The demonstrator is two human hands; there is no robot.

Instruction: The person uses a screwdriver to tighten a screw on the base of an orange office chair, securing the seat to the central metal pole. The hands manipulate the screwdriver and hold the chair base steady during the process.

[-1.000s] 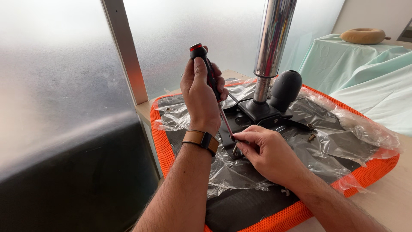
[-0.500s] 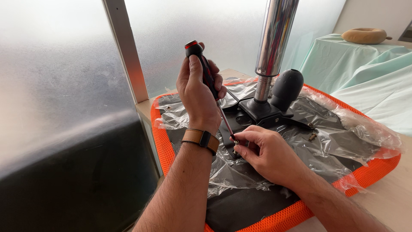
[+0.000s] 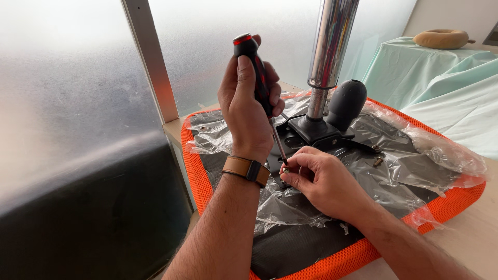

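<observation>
Screwdriver (image 3: 258,78) with black and red handle, upright and slightly tilted, above the middle of an upturned chair seat (image 3: 332,259), shaft running down to a small screw (image 3: 286,169) at its tip

Seat largest of all: orange mesh rim, black underside, lying flat on a pale desk (image 3: 467,243), partly wrapped in crinkled clear plastic film (image 3: 415,150)

Chrome column (image 3: 332,46) rising upright from a black mounting plate (image 3: 311,132) at the seat's centre, a black rounded knob (image 3: 346,101) just beside the column on its right

Frosted glass panel (image 3: 67,93) with a grey metal strip (image 3: 150,57) to the left of the seat; pale green cloth (image 3: 430,67) draped in the background at right, a tan ring-shaped cushion (image 3: 441,37) on top of it

Left hand (image 3: 246,111) raised above the seat, grip clenched around the screwdriver handle, thumb up along the handle near its red cap, a brown watch strap (image 3: 244,168) around the wrist

Right hand (image 3: 321,181) low on the seat, just in front of the mounting plate, fingertips (image 3: 290,166) pinched at the screw and the shaft's tip, grip closed on the screw, heel of the hand resting on the plastic film

A second loose screw (image 3: 377,162) lying on the film to the right, well apart from both hands
</observation>
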